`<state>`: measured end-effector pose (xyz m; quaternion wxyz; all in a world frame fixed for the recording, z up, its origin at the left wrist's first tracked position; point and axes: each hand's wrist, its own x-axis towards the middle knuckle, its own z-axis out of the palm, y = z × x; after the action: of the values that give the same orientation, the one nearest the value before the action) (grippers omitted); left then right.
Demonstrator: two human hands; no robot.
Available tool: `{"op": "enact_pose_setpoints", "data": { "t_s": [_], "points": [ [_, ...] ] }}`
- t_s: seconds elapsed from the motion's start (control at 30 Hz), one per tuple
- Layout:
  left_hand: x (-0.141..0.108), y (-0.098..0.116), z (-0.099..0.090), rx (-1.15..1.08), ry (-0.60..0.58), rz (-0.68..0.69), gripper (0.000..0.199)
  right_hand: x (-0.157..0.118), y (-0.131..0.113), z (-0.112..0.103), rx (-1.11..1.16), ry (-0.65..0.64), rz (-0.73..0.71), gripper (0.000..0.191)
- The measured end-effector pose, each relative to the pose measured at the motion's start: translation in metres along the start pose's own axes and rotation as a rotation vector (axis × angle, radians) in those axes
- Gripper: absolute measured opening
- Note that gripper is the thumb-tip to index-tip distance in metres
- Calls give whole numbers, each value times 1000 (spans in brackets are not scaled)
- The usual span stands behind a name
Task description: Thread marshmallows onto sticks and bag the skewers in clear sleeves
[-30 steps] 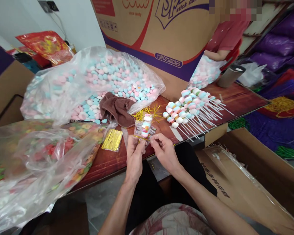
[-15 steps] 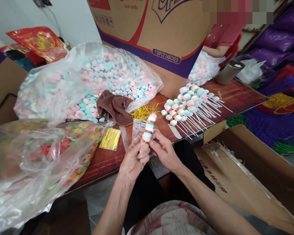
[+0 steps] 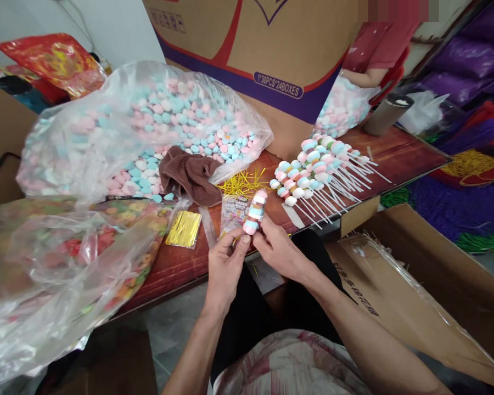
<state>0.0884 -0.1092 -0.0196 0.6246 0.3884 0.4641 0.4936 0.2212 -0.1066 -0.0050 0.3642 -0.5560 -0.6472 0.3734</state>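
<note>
A marshmallow skewer (image 3: pixel 255 211), striped pink, white, blue and brown, stands tilted up between my hands over the table's front edge. My left hand (image 3: pixel 229 260) pinches its lower end between thumb and forefinger. From the other side, my right hand (image 3: pixel 280 248) has its fingers closed at the skewer's lower right; their tips are partly hidden. Just behind lies a printed clear wrapper (image 3: pixel 233 211), and past it loose gold twist ties (image 3: pixel 245 181). A packet of gold twist ties (image 3: pixel 183 229) is left of my left hand.
A large clear bag of marshmallows (image 3: pixel 156 118) and a brown cloth (image 3: pixel 188 175) lie behind. Finished marshmallow skewers (image 3: pixel 313 170) are piled on the right. A tall carton (image 3: pixel 239 82) stands at the back, with a tumbler (image 3: pixel 387 112) and a seated person (image 3: pixel 368 60) beyond. An open carton (image 3: pixel 395 291) sits low right.
My left hand's fingers have shifted from being curled under the skewer to a pinch at its lower end. My right hand stays beside it. The view has tilted slightly downward.
</note>
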Motion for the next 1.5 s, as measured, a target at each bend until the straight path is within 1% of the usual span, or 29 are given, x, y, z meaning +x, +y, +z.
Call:
{"op": "enact_pose_setpoints", "data": {
  "t_s": [0.07, 0.13, 0.2, 0.3, 0.37, 0.47, 0.53, 0.63, 0.73, 0.8, 0.83, 0.93, 1.0, 1.07, 1.13, 1.2, 1.27, 1.33, 1.37, 1.43, 1.47, 1.5],
  "points": [
    [4, 4, -3, -153, -8, -143, 28, 0, 2, -1, 128, -25, 49, 7],
    [8, 9, -5, -340, -19, -282, 28, -1, 4, 2, 196, -17, 29, 13],
    [11, 12, -6, -478, -18, -379, 30, -5, 8, 7, 154, 71, -90, 15],
    [14, 16, -6, -582, -12, -474, 27, -10, 13, 14, 4, 246, -330, 18],
    [13, 19, -5, -629, -14, -513, 27, -10, 16, 16, -83, 303, -433, 22],
    [12, 25, -3, -681, -18, -553, 29, -6, 18, 14, -196, 333, -510, 23],
    [10, 27, 0, -688, -26, -539, 31, -1, 17, 12, -260, 342, -542, 23],
    [8, 28, 5, -653, -40, -480, 29, 6, 11, 10, -344, 362, -563, 21],
    [9, 26, 9, -592, -38, -446, 24, 7, 4, 14, -348, 378, -499, 20],
    [11, 27, 11, -551, -56, -401, 19, 4, 0, 16, -275, 363, -421, 19],
    [12, 29, 11, -533, -78, -360, 21, 2, -3, 16, -212, 348, -382, 18],
    [9, 38, 8, -438, -148, -179, 40, -6, -10, 9, 43, 320, -241, 15],
    [3, 40, 5, -276, -151, -56, 47, -11, -15, 2, 186, 330, -153, 14],
    [-3, 37, 4, -87, -141, 1, 51, -15, -19, -5, 236, 353, -134, 14],
    [-7, 32, 5, 0, -118, 8, 47, -19, -23, -8, 212, 372, -173, 12],
    [-9, 26, 9, -13, -115, -32, 39, -26, -24, -10, 195, 386, -194, 11],
    [-11, 22, 15, -61, -144, -100, 29, -34, -23, -10, 260, 383, -125, 15],
    [-13, 19, 22, -87, -155, -140, 23, -45, -18, -11, 383, 330, 5, 20],
    [-14, 16, 26, -78, -143, -123, 21, -51, -15, -11, 444, 286, 76, 22],
    [-13, 10, 33, 20, -132, -23, 13, -64, -6, -10, 533, 216, 195, 23],
    [-11, 8, 35, 103, -163, 39, 8, -70, -1, -10, 574, 209, 245, 23],
    [-8, 6, 36, 192, -209, 100, 7, -75, 6, -12, 619, 230, 288, 22]
  ]
}}
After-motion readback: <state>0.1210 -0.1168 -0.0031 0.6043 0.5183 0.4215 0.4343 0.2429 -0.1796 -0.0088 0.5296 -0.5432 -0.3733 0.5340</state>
